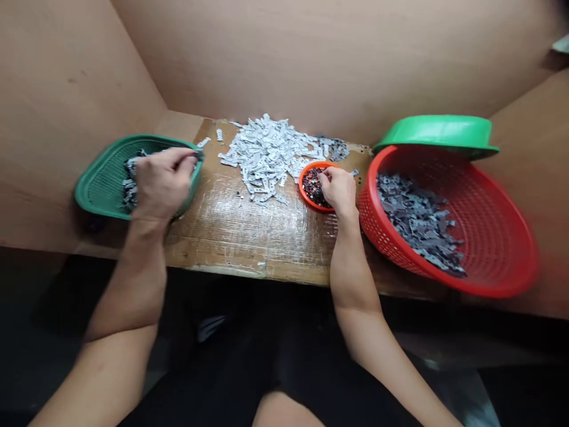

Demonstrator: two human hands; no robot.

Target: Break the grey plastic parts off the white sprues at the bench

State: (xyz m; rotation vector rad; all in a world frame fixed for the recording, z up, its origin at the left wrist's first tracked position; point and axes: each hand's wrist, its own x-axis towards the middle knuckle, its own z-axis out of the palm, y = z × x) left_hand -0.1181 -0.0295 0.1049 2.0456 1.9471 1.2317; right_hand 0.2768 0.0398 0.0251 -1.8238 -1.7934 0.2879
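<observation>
My left hand is over the dark green basket on the left, its thumb and forefinger pinched on a small dark grey piece. Grey and white pieces lie in that basket, partly hidden by the hand. My right hand dips into a small orange bowl of tiny black and red parts. Its fingertips are closed together among them; whatever they pinch is too small to make out. Between the hands lies a heap of flat, light grey plastic-looking pieces.
On the right, a large red perforated basket leans tilted, holding many dark grey pieces. A bright green basin sits behind it. Wooden panels enclose the back and sides of the tape-covered cardboard worktop.
</observation>
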